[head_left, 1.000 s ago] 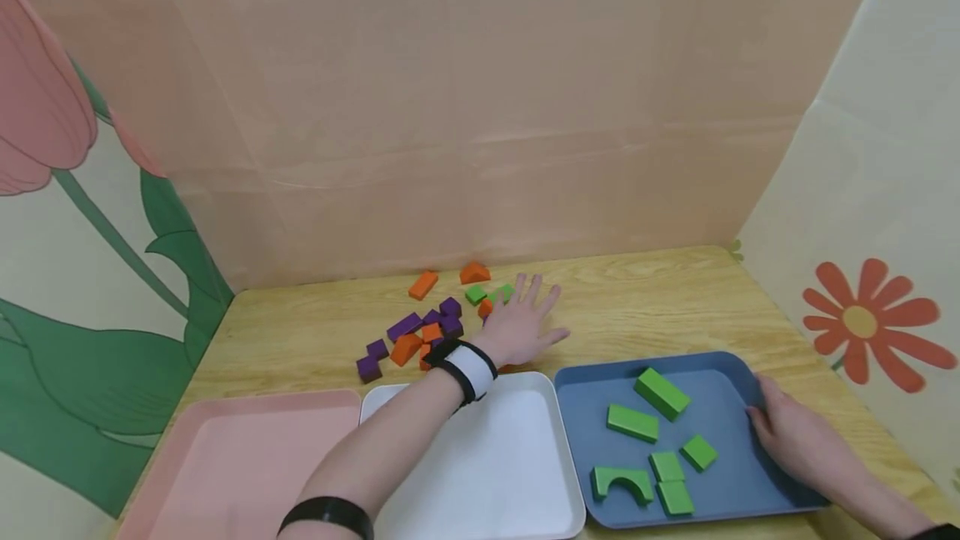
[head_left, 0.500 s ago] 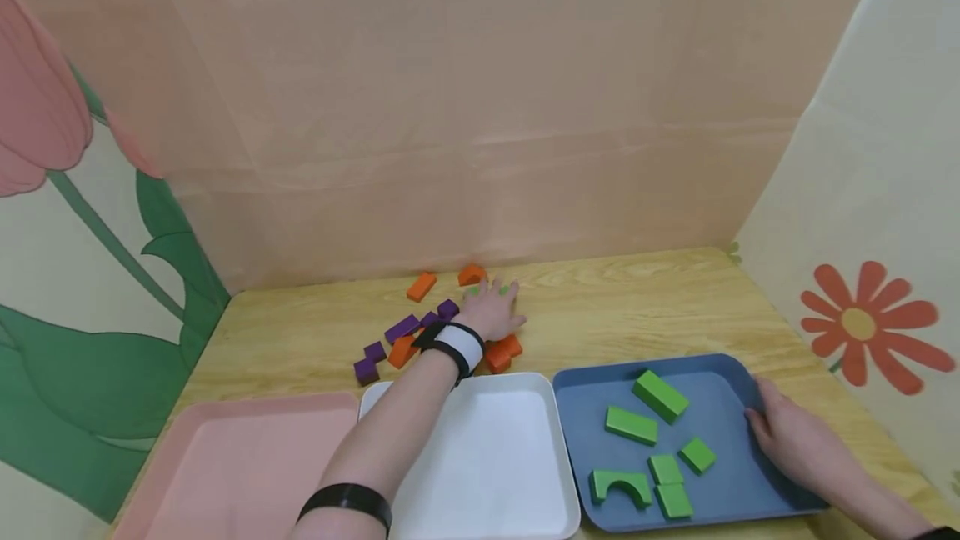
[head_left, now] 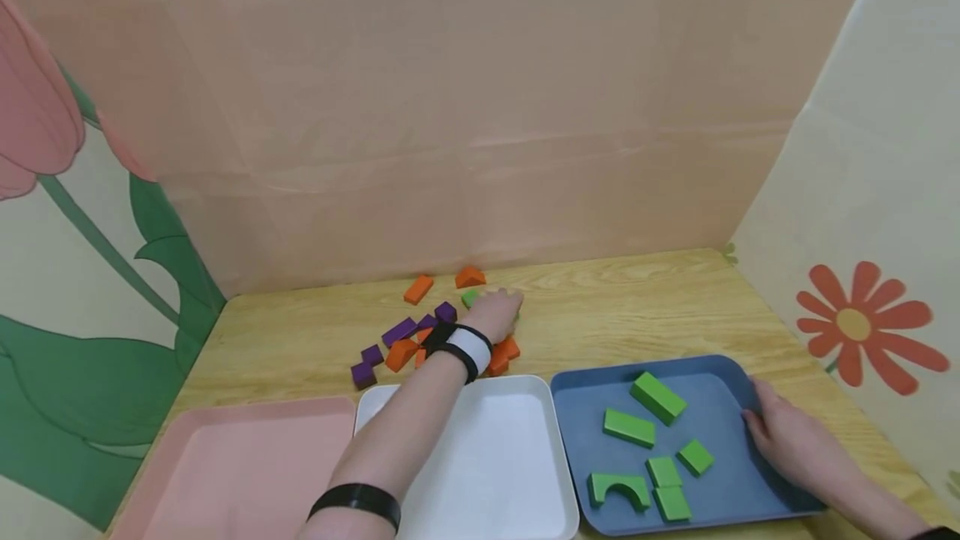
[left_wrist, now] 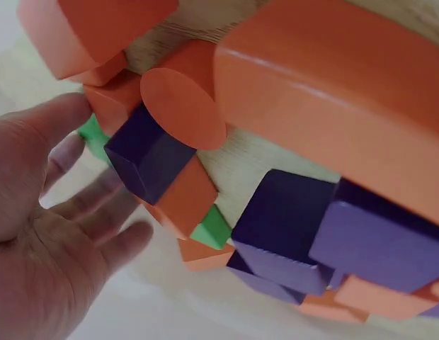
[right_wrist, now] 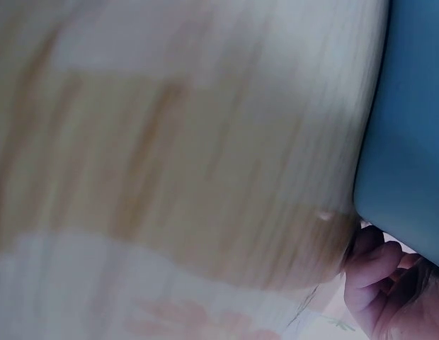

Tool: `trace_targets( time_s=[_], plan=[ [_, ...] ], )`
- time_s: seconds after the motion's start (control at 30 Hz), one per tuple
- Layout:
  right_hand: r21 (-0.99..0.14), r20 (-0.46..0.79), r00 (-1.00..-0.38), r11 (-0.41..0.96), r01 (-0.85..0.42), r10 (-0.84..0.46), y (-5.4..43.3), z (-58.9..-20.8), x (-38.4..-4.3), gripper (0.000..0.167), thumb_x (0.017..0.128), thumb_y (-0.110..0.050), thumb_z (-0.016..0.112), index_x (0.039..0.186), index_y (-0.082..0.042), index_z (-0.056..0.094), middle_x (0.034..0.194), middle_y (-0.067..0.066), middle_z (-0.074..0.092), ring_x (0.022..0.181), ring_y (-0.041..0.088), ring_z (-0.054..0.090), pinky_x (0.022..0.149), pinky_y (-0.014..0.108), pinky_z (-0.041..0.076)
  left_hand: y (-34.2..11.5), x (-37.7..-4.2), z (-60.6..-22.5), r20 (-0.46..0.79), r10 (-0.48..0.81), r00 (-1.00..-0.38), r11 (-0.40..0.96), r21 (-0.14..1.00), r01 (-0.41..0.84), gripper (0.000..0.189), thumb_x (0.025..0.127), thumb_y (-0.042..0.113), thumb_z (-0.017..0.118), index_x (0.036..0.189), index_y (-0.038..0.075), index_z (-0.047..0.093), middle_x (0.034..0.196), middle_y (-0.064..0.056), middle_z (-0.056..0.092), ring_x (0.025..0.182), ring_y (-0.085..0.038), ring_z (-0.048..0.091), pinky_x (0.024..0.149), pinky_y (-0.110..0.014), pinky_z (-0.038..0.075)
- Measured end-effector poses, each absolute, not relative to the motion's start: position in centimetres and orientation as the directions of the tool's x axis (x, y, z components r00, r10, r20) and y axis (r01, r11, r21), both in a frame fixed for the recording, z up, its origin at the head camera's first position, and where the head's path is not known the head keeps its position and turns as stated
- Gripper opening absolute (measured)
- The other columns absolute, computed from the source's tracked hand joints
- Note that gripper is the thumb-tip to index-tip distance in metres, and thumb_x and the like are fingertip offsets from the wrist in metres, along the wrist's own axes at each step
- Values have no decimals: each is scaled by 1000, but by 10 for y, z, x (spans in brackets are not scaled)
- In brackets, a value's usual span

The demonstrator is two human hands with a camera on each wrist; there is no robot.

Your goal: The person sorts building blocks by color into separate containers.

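My left hand (head_left: pixel 497 315) reaches over the block pile at the back of the table. In the left wrist view its thumb and forefinger pinch a small green block (left_wrist: pixel 94 138), partly hidden behind orange and purple blocks. Another green block (head_left: pixel 470 298) lies just left of the hand, near an orange block (head_left: pixel 470 277) and a purple block (head_left: pixel 446 312). On the right, my right hand (head_left: pixel 798 444) grips the side of the blue tray (head_left: pixel 731 490), thumb at its rim. Several green blocks lie in that tray, including a long one (head_left: pixel 657 397) and an arch (head_left: pixel 619 490).
A white tray (head_left: pixel 495 457) stands beside the blue one, and a pink tray (head_left: pixel 255 465) left of that. Several orange and purple blocks, such as an orange one (head_left: pixel 402 354), lie loose on the wooden table (head_left: pixel 622 307). Papered walls close the back and sides.
My left hand first moves left from beyond the pile, fingers spread, then shifts slightly right as its fingers draw in at a green block. The right hand stays on the blue tray.
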State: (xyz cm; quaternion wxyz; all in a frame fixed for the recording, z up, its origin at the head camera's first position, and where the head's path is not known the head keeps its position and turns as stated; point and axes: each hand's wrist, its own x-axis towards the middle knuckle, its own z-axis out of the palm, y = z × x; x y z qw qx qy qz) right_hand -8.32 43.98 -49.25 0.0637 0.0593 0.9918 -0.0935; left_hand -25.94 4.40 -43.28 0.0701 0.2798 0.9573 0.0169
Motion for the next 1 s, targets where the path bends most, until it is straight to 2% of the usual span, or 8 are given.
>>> trace_targets(
  time_s=[0.07, 0.2, 0.3, 0.43, 0.53, 0.7, 0.8, 1.0],
  plan=[
    [-179, -143, -984, 975, 133, 108, 439, -492, -84, 59, 99, -5, 62, 138, 29, 33, 110, 48, 60, 93, 52, 70, 72, 55, 61, 46, -259, -433, -121, 566, -816, 824, 64, 562, 27, 104, 2, 56, 129, 10, 61, 124, -13, 72, 113, -28, 70, 95, -37, 60],
    [-188, -142, -984, 973, 130, 104, 440, -492, -84, 59, 98, -4, 62, 137, 29, 32, 105, 46, 62, 88, 48, 70, 70, 54, 61, 51, -257, -430, -114, 581, -806, 813, 51, 580, 34, 107, 18, 55, 139, 7, 58, 136, -15, 65, 126, -30, 64, 109, -36, 55],
    [-187, -152, -982, 973, 136, 108, 442, -493, -83, 60, 98, -5, 62, 137, 29, 32, 101, 43, 63, 82, 42, 70, 67, 51, 61, 56, -254, -428, -131, 559, -819, 828, 141, 543, 49, 107, 31, 51, 150, 7, 50, 150, -17, 56, 140, -31, 55, 120, -37, 47],
    [-179, -163, -979, 973, 148, 119, 443, -496, -86, 61, 98, -6, 63, 138, 29, 32, 106, 46, 61, 84, 44, 70, 67, 51, 62, 62, -246, -426, -132, 595, -793, 797, 220, 562, 50, 108, 32, 42, 153, 10, 46, 150, -13, 59, 142, -28, 55, 123, -36, 45],
    [-184, -147, -983, 973, 136, 110, 443, -497, -86, 61, 98, -6, 63, 138, 28, 33, 110, 48, 59, 88, 48, 70, 69, 53, 62, 67, -234, -425, -107, 662, -742, 745, 207, 634, 41, 107, 30, 40, 141, 11, 53, 131, -9, 67, 121, -24, 63, 109, -33, 51],
    [-186, -130, -986, 975, 125, 101, 444, -497, -84, 61, 98, -4, 63, 138, 29, 32, 107, 48, 60, 89, 50, 70, 69, 54, 61, 81, -211, -427, -91, 753, -652, 656, 185, 732, 27, 107, 29, 41, 123, 13, 55, 107, -3, 61, 93, -16, 53, 81, -25, 46],
    [-185, -125, -987, 975, 123, 101, 445, -497, -85, 62, 98, -4, 63, 139, 29, 31, 106, 47, 61, 87, 48, 70, 68, 54, 61, 90, -198, -426, -84, 789, -608, 614, 132, 778, 26, 109, 31, 42, 125, 14, 56, 110, -1, 62, 93, -13, 54, 80, -22, 47],
    [-190, -107, -989, 975, 117, 98, 443, -498, -86, 62, 97, -3, 63, 139, 29, 31, 103, 45, 61, 84, 46, 70, 67, 53, 61, 108, -180, -430, -107, 835, -540, 548, 56, 835, 33, 110, 35, 46, 138, 19, 55, 130, 0, 64, 106, -11, 58, 85, -20, 54]
  ],
)
